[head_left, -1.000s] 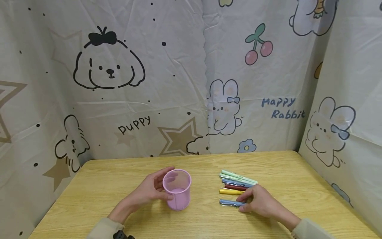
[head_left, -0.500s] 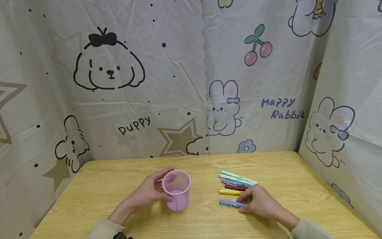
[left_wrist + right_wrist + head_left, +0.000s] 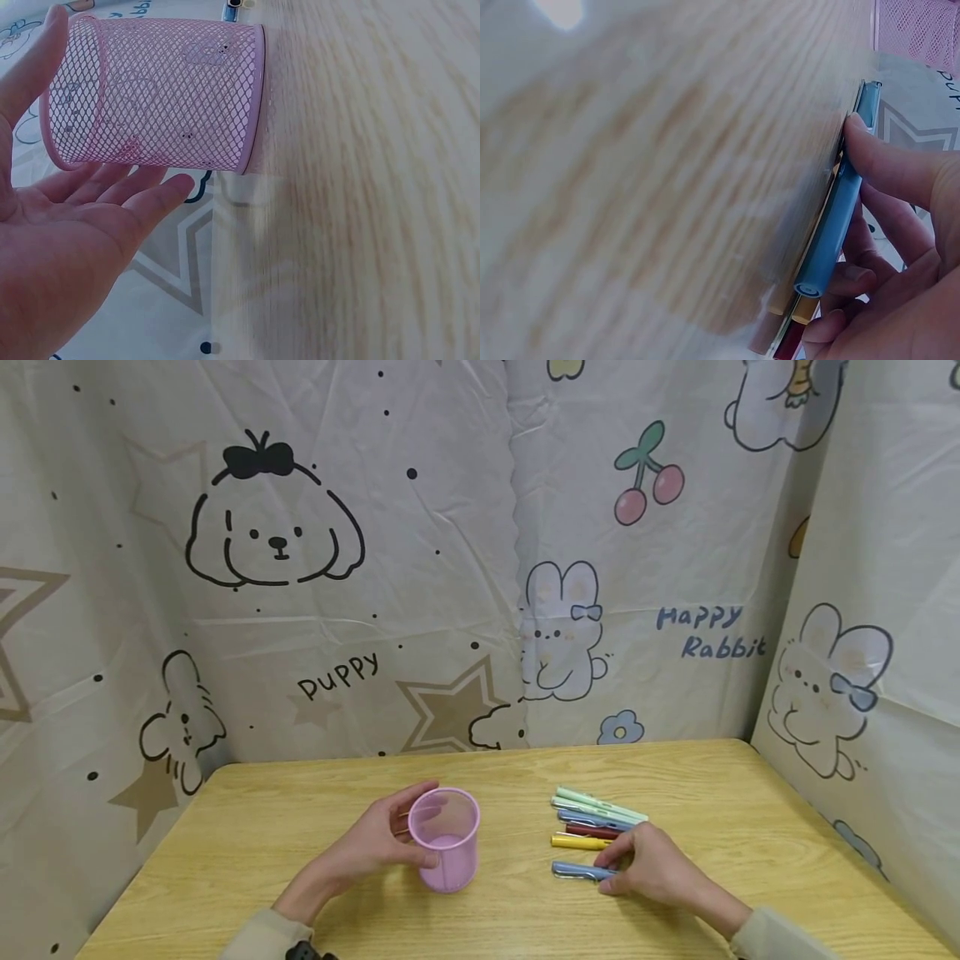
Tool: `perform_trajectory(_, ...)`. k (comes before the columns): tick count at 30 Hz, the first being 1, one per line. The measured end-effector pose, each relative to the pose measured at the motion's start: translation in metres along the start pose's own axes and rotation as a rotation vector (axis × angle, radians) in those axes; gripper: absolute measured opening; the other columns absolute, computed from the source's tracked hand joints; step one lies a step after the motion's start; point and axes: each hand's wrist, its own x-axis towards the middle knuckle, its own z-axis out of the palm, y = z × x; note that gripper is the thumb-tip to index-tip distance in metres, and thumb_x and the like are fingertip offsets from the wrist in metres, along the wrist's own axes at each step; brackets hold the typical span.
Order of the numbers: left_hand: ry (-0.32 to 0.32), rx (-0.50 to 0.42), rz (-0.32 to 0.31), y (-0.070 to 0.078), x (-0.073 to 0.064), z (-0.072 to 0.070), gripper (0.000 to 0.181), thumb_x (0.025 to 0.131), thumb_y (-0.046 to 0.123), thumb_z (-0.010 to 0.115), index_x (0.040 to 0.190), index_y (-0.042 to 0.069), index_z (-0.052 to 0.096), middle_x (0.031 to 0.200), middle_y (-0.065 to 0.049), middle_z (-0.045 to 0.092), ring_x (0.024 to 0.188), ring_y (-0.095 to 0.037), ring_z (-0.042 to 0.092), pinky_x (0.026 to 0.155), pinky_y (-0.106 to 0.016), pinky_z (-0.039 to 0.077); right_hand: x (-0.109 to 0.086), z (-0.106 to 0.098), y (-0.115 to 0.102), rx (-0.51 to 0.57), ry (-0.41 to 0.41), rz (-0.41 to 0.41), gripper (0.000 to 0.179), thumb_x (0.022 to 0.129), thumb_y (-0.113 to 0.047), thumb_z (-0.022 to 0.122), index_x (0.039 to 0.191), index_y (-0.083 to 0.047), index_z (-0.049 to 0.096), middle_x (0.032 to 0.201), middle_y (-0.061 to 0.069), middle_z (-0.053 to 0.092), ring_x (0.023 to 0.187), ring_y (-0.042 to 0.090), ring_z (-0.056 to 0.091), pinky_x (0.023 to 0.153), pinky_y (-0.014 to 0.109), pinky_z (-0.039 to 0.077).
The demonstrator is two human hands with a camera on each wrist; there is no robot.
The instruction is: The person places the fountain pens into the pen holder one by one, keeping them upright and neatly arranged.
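Note:
A pink mesh pen holder [image 3: 450, 870] stands upright on the wooden table, left of the pens. My left hand [image 3: 363, 845] is around its left side, thumb on the near side and fingers behind. In the left wrist view the thumb and fingers lie on opposite sides of the mesh pen holder [image 3: 172, 97]. To the right, my right hand [image 3: 658, 867] pinches a blue pen [image 3: 573, 870] between thumb and fingers, low over the table. The right wrist view shows the thumb on the upper part of this blue pen [image 3: 831, 232]; its end is bare.
Just beyond the right hand lie a yellow pen [image 3: 577, 842], a dark red pen [image 3: 588, 831], another blue pen [image 3: 585, 818] and light green pens [image 3: 600, 802], side by side. A printed cloth [image 3: 450, 610] hangs behind the table [image 3: 300, 793] and along both sides.

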Motion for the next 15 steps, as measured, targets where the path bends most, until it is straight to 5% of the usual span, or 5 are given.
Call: perform_trajectory(15, -0.009, -0.01, 0.01, -0.0006, 0.0003, 0.0003, 0.101, 0.082, -0.001, 0.088, 0.162, -0.008, 0.026, 0.154, -0.033, 0.045, 0.138, -0.054, 0.045, 0.111, -0.049, 0.047, -0.0013, 0.0006, -0.0012, 0.001, -0.001, 0.023, 0.018, 0.076, -0.01, 0.095, 0.088, -0.01, 0.082, 0.087, -0.004, 0.075, 0.084, 0.018, 0.063, 0.07, 0.025, 0.051)
